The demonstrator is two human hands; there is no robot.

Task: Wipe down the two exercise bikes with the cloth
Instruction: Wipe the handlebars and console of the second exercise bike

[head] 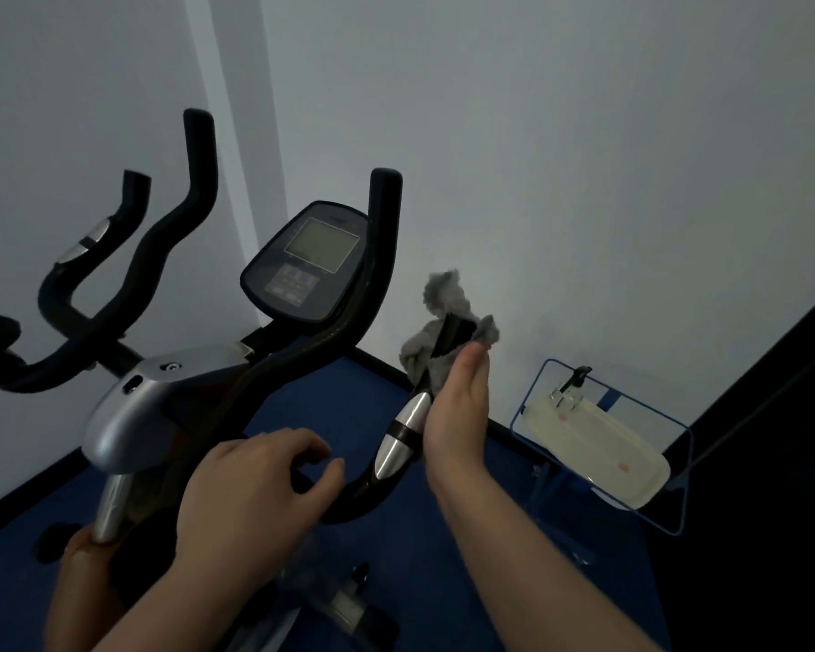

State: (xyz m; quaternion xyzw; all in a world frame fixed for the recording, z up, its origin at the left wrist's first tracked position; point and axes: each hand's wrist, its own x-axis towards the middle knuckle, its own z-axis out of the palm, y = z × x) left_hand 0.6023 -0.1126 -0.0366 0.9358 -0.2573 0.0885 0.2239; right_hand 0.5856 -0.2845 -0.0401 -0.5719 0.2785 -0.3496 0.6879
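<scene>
Two hands on the near bike's handlebar (349, 491). Right hand (457, 416) wrapped around the upper end of the right-side bar, grey cloth (443, 298) bunched between palm and bar, loose folds sticking out above the thumb and to the left. Fingers curled behind the bar — closed on cloth and bar together, judging by the thumb lying flat along the front. Left hand (255, 482) gripping the low curve of the same bar, fingers bent over the top, apparently steadying the frame.

Step in hand: wiping the right grip of the near bike. Cloth sits just above the chrome pulse sensor (403, 435), so that sensor and the curve below it look not yet covered on this stroke — a judgement only.

Not wiped as far as can be told: console (309, 261) with its screen, silver stem cover (161, 397), left-side bar (161, 247). Second bike partly visible at far left, one handlebar (100, 237) with its own sensor showing; rest out of frame.

Next move calls for: sliding the closed right hand down over the sensor with the cloth kept wrapped, then shifting the left hand clear of the bend so the cloth can pass. Loose folds could snag or slip free; a tighter gather advisable.
</scene>
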